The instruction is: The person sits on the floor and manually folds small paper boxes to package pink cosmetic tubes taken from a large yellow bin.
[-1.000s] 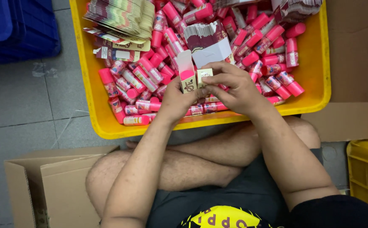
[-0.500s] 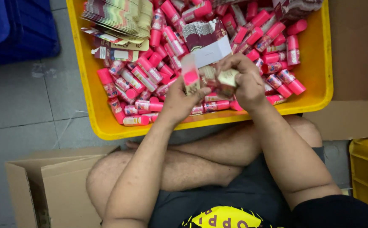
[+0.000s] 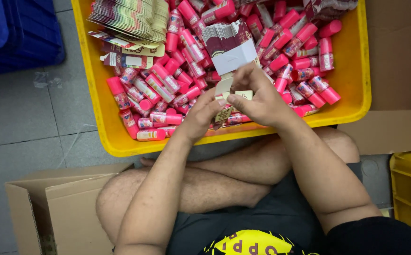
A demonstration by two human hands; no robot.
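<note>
Both hands meet over the yellow bin [image 3: 352, 101] of pink tubes [image 3: 160, 78]. The left hand [image 3: 201, 115] and right hand [image 3: 257, 97] pinch a small carton [image 3: 231, 97] between their fingers. The hands mostly hide the carton, and the bin's top edge is cut off.

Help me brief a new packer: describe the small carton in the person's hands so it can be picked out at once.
Start at the big yellow bin full of pink tubes. Over its near rim, the left hand and right hand meet around a small cream carton. Unlike the flat card stacks in the bin, it is folded up into a box, with one end flap open.
</note>
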